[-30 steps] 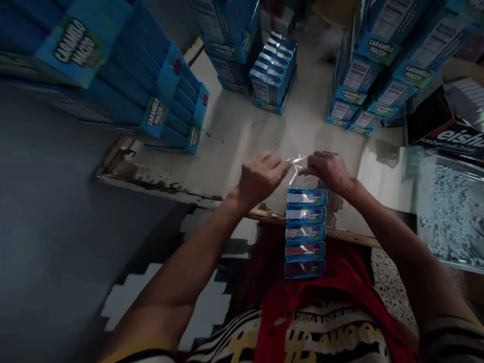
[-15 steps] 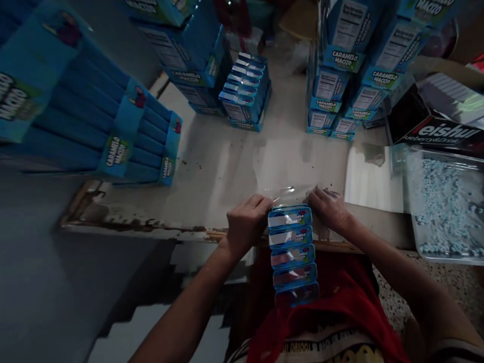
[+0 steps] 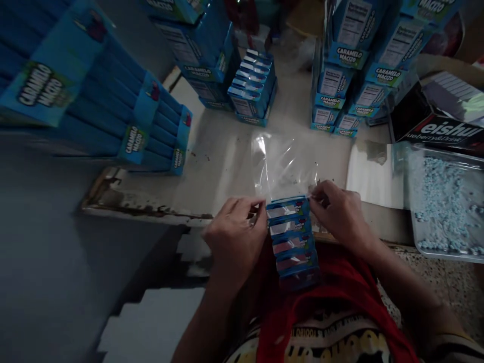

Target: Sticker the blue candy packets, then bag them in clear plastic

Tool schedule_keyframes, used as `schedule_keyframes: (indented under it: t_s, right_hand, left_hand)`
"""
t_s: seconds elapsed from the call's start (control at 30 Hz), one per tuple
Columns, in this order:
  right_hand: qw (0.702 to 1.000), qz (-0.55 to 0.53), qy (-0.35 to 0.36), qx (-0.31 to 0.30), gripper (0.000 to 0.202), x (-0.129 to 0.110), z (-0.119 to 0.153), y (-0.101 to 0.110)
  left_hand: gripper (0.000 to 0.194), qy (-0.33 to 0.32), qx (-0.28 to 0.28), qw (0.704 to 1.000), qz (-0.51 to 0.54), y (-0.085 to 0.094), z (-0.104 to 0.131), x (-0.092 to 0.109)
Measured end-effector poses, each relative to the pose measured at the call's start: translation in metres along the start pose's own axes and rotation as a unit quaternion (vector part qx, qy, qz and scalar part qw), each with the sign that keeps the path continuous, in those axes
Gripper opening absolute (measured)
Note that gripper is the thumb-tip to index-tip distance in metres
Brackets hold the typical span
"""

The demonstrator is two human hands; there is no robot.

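Observation:
A row of blue candy packs (image 3: pixel 291 243) stands at the table's front edge, close to the red apron. From its far end a clear plastic bag (image 3: pixel 282 164) spreads over the tabletop. My left hand (image 3: pixel 239 234) pinches the bag's edge at the left corner of the row, thumb against fingers. At the right corner my right hand (image 3: pixel 339 209) pinches the other edge of the bag. Whether the plastic also covers the packs is hard to tell.
Stacked blue candy boxes stand at the left (image 3: pixel 132 121), at the back centre (image 3: pixel 252 88) and at the back right (image 3: pixel 350 75). On the right are a black carton (image 3: pixel 434 118), a clear tray (image 3: pixel 449 201) of pale blue pieces and a white sheet (image 3: pixel 374 176).
The clear bag, bunched low between my hands before, now stretches out away from me. My left hand has moved slightly left and nearer my body; both hands still pinch the plastic.

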State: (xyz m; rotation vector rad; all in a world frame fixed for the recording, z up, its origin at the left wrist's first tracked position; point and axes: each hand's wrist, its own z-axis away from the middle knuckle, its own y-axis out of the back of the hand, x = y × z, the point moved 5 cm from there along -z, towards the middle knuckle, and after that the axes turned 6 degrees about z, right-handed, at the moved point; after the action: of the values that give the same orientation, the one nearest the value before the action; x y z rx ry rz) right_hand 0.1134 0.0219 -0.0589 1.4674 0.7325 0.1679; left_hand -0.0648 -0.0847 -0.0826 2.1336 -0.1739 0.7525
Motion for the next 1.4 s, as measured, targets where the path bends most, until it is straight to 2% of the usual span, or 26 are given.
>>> schedule_keyframes:
  t_s: [0.1,0.2,0.33,0.43,0.5,0.6,0.7,0.8,0.97,1.1,1.23,1.4]
  right_hand:
    - [0.996,-0.021,-0.028,0.080,0.010,0.004,0.004,-0.002]
    - [0.994,-0.045,-0.032,0.091,0.010,0.015,-0.002,-0.007]
    - [0.976,-0.205,-0.029,0.068,0.005,0.033,-0.009,-0.005]
    - [0.962,-0.266,-0.005,0.070,0.011,0.026,-0.018,0.004]
    - [0.974,-0.220,0.043,0.041,0.021,0.004,-0.030,0.007]
    - [0.990,-0.052,0.117,-0.056,0.028,-0.039,-0.053,-0.001]
    - [0.971,0.088,0.177,-0.135,0.019,-0.069,-0.069,-0.012]
    - [0.954,0.138,0.218,-0.151,0.021,-0.077,-0.074,-0.015]
    - [0.948,0.169,0.231,-0.138,0.024,-0.073,-0.071,-0.018]
    - [0.954,0.200,0.170,-0.144,0.025,-0.061,-0.078,-0.020]
    - [0.962,0.202,0.090,-0.160,0.023,-0.028,-0.097,-0.023]
    - [0.966,0.139,0.059,-0.212,0.017,0.019,-0.107,-0.049]
  left_hand:
    - [0.013,0.031,0.044,0.998,0.010,-0.007,0.004,0.004]
    - [0.014,0.015,0.059,0.998,0.028,-0.009,-0.002,0.009]
    - [0.014,0.004,0.018,0.999,0.044,-0.009,-0.015,0.010]
    - [0.016,0.004,-0.021,0.999,0.039,-0.010,-0.022,0.010]
    - [0.017,0.015,-0.024,0.999,0.028,-0.010,-0.025,0.007]
    - [0.018,0.035,-0.021,0.999,0.009,-0.010,-0.029,0.001]
    - [0.017,0.052,-0.032,0.998,0.006,-0.013,-0.031,-0.006]
    - [0.018,0.063,-0.043,0.997,0.002,-0.018,-0.032,-0.010]
    - [0.019,0.059,-0.056,0.996,-0.036,-0.022,-0.039,-0.003]
    - [0.020,0.014,-0.083,0.995,-0.056,-0.027,-0.044,0.009]
    - [0.024,0.001,-0.128,0.990,-0.064,-0.039,-0.044,0.012]
    - [0.023,-0.033,-0.147,0.985,-0.089,-0.045,-0.043,0.012]
